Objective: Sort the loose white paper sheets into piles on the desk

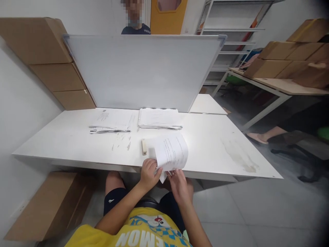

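Printed paper sheets (172, 151) bend upward over the front edge of the white table, with a lower corner sticking out between my hands. My left hand (149, 174) grips their left edge, thumb toward the paper. At the lower edge, my right hand (178, 183) has its fingers on the sheets, the fingertips partly hidden by the paper. Just beyond my left hand lies a small cream stapler (144, 146), touched by neither hand. Farther back rest two paper stacks, a neat one (158, 117) in the middle and a looser one (111, 120) on the left.
A whiteboard (149, 72) stands upright along the back of the table (210, 144). Cardboard boxes (60, 77) are piled at the left, and another box (43, 206) sits on the floor. Behind the board is a person (136, 29); someone's leg (272, 134) shows at right.
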Tool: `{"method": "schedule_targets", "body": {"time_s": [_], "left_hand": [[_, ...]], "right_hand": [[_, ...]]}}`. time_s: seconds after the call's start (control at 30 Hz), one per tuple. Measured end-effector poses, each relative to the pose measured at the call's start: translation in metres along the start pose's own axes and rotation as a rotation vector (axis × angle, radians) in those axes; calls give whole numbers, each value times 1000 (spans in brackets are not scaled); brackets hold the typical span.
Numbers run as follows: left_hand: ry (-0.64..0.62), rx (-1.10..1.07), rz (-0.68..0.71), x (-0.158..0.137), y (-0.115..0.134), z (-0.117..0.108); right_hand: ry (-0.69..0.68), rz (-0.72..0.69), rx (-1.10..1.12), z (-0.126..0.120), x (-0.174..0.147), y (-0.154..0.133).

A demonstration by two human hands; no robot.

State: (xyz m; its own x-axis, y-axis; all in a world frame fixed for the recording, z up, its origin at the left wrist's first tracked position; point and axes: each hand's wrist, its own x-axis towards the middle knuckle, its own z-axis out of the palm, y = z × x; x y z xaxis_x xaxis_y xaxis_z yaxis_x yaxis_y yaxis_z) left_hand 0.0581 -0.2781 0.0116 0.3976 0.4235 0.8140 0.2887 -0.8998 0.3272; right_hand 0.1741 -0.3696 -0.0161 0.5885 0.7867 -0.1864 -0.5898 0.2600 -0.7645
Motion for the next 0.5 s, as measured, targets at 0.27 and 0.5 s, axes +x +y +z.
{"method": "schedule_targets", "body": {"time_s": [0.27, 0.5], "left_hand": [[-275, -6, 171, -18, -2, 13], [-395, -67, 19, -32, -30, 28]], "right_hand": [[274, 128, -56, -42, -11, 14], [314, 71, -155, -52, -9, 9]]}}
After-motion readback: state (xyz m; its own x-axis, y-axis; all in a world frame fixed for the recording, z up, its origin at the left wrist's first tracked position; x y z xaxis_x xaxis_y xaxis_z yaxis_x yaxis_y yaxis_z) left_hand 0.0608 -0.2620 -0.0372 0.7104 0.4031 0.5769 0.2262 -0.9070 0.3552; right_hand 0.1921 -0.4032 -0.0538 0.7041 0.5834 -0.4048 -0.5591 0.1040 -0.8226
